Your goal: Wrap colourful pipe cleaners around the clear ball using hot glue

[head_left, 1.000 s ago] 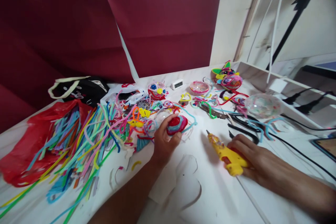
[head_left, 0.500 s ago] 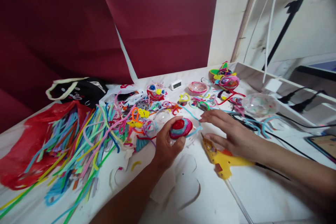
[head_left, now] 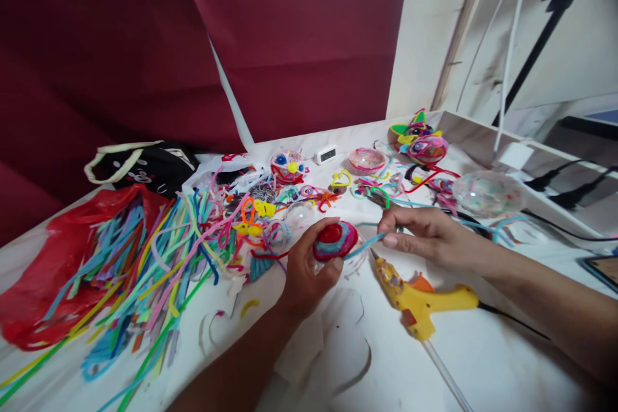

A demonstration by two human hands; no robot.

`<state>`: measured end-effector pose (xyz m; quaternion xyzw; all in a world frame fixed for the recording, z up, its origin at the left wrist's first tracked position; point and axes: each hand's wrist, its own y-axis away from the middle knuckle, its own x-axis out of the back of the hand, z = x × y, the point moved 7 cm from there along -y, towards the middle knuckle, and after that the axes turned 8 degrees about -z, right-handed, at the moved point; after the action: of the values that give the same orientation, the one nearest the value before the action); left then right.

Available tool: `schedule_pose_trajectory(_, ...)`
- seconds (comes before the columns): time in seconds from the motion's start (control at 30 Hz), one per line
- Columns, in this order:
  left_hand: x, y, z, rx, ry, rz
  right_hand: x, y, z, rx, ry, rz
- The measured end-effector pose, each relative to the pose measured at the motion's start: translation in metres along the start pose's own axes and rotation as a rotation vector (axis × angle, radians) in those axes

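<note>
A: Nearest the camera, toward the lower right?

B: Yellow glue gun, lying on the white surface, apart from both hands. Nozzle toward the upper left, clear glue stick jutting from the rear down to the bottom edge, black cord trailing from the handle toward the right forearm.

A: And in the middle of the frame?

B: Left hand, curled round a rounded piece banded in red, blue and pink, just right of centre. Grip closed on the left side of it, thumb below, fingers above.

A: Right hand?

B: Farther right, just above the nozzle. Grip pressed together at thumb and fingertips, pinching a light blue strand. Trace that strand leftward to the lower right of the rounded piece. Cannot tell about any link to the blue lengths beyond the wrist.

A: Off to the left?

B: Heap of many-coloured pipe cleaners, partly inside a red bag at the left edge, loose ends fanning toward the bottom.

A: A little farther back?

B: Clear bowl at the right, near black plugs. Then, left to right: black bag with cream handles, decorated ball, small white digital display, pink-rimmed bowl, figure with pointed green ears.

A: Farthest?

B: Dark red sheet across the upper left and centre, pale wall toward the upper right.
</note>
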<state>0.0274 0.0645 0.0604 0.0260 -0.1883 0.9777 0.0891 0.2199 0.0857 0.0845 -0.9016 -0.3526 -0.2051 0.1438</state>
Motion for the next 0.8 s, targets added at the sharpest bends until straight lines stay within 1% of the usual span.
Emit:
schedule_pose_trajectory(0.1, -0.002, 0.0, 0.005, -0.006, -0.004, -0.031, -0.002, -0.004, 0.003, -0.009, -0.149, 0.013)
schedule_pose_trajectory(0.2, -0.004, 0.002, 0.006, -0.028, 0.027, -0.058, -0.003, -0.007, 0.003, -0.019, -0.218, 0.047)
schedule_pose_trajectory(0.47, -0.007, 0.006, 0.003, -0.063, 0.106, -0.105, -0.007, -0.007, 0.005, -0.048, -0.224, 0.086)
schedule_pose_trajectory(0.67, -0.01, 0.006, 0.005, -0.072, 0.137, -0.169, -0.009, -0.007, 0.004, -0.03, -0.223, 0.065)
schedule_pose_trajectory(0.8, -0.011, 0.007, 0.005, -0.055, 0.14, -0.204, -0.011, -0.007, 0.002, -0.045, -0.226, 0.055)
